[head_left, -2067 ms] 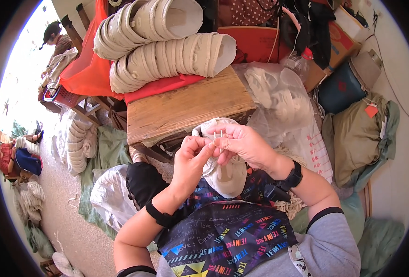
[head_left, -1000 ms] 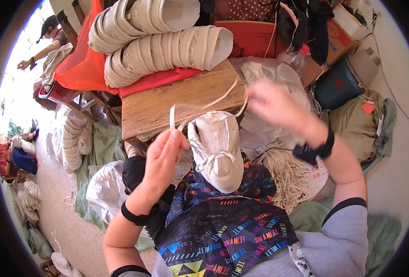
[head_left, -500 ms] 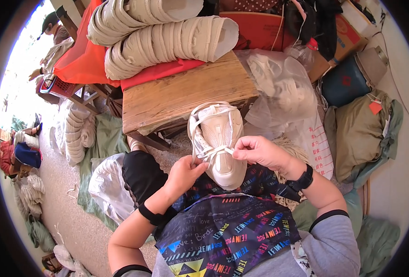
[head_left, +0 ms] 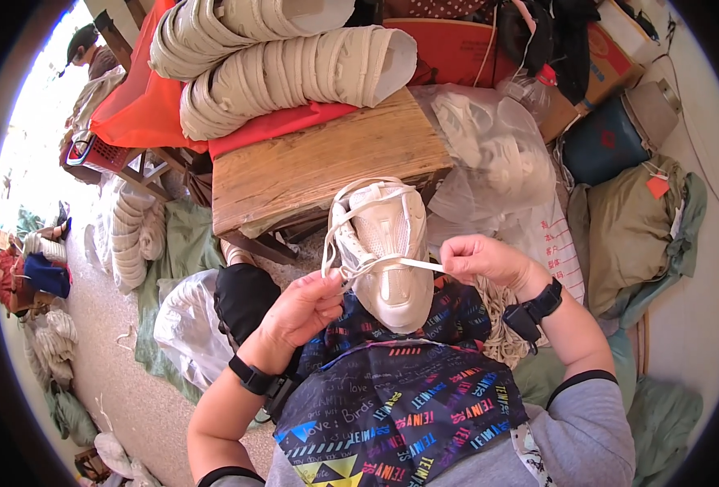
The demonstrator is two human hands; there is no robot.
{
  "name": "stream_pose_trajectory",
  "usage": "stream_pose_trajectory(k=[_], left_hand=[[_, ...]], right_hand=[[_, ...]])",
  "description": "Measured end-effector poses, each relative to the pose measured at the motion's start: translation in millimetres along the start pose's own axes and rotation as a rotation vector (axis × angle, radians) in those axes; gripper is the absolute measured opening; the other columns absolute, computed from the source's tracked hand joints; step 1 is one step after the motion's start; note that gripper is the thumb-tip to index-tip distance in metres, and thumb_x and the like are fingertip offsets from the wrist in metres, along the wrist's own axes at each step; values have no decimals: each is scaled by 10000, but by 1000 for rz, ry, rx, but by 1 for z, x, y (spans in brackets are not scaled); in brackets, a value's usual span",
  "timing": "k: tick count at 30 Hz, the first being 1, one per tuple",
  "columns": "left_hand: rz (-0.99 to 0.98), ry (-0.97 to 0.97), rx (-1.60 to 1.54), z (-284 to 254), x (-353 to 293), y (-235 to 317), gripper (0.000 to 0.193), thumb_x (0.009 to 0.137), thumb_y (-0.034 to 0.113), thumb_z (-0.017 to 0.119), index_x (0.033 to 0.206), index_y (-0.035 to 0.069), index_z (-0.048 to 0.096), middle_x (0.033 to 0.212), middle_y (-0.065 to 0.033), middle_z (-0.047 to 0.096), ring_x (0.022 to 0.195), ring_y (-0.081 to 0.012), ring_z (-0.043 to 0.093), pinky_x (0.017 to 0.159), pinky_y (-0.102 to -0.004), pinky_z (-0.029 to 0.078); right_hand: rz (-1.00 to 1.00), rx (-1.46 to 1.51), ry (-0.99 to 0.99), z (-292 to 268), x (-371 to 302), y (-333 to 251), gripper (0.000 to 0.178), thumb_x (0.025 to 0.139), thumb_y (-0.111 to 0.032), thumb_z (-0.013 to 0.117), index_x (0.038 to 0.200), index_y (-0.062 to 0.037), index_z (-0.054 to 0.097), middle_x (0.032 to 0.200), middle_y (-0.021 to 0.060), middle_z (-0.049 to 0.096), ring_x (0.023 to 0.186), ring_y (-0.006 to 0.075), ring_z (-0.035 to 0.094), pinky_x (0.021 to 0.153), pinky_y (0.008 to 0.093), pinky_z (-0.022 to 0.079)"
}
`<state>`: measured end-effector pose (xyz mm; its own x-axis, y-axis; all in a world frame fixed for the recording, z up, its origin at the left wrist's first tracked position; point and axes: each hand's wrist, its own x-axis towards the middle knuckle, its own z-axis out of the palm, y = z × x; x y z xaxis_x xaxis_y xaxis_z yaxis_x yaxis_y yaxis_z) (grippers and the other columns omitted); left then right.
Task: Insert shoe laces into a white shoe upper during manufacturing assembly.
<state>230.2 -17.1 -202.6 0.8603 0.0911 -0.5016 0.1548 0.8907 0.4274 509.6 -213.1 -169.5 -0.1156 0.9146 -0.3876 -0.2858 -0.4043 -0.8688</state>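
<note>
A cream sneaker (head_left: 398,295) rests on my lap, its toe toward me and its top against the wooden bench's near edge. Pale shoelace (head_left: 415,262) runs across its lower eyelets. My right hand (head_left: 487,263) pinches one flat end and holds it taut, off to the right of the shoe. On the other side, my left hand (head_left: 304,305) is closed on the lace at the shoe's left edge. More lace loops loosely around the tongue and upper left side. Exactly how the lace passes through the left eyelets is too small to tell.
Two rows of nested cream shoe uppers (head_left: 294,75) lie on red cloth on the wooden bench (head_left: 327,158). A clear plastic bag of shoe parts (head_left: 497,150) is to its right. Loose laces (head_left: 501,325) hang by my right thigh. Another person (head_left: 92,57) sits far left.
My right hand has moved right, drawing the lace end away from the shoe. My left hand has shifted slightly left and turned, its fingers curled on the lace.
</note>
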Motion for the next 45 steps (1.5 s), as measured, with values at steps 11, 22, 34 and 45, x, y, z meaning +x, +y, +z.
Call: stream_pose_trajectory(k=[11, 22, 34, 45], left_hand=[[289, -102, 49, 83, -4, 86, 463, 1059, 361, 365, 678, 102, 416, 622, 18, 309, 523, -109, 283, 500, -264, 297], [575, -512, 249, 181, -47, 167, 416, 1079, 251, 305, 704, 109, 415, 643, 28, 302, 537, -85, 275, 549, -242, 321], [633, -301, 90, 110, -51, 164, 343, 1049, 260, 424, 1186, -15, 576, 1002, -78, 640, 640, -69, 469, 641, -264, 448], [870, 487, -657, -196, -126, 189, 128, 995, 32, 408, 959, 10, 530, 713, -22, 464, 627, -149, 452, 643, -298, 410]], right_hand=[[-840, -1136, 53, 84, 3, -4, 289, 844, -153, 701, 1083, -6, 631, 1097, 125, 645, 1057, 315, 601, 923, 396, 494], [-786, -1220, 44, 92, -2, 11, 327, 841, -256, 723, 1022, 5, 643, 1274, 157, 586, 1188, 312, 571, 1004, 407, 462], [-301, 72, 135, 92, 62, -44, 398, 935, -155, 648, 1274, 10, 519, 1071, 49, 618, 962, 105, 597, 833, 278, 509], [-411, 723, 597, -85, -23, -74, 280, 910, -4, 533, 1186, -4, 487, 638, -37, 412, 498, 53, 344, 465, 198, 291]])
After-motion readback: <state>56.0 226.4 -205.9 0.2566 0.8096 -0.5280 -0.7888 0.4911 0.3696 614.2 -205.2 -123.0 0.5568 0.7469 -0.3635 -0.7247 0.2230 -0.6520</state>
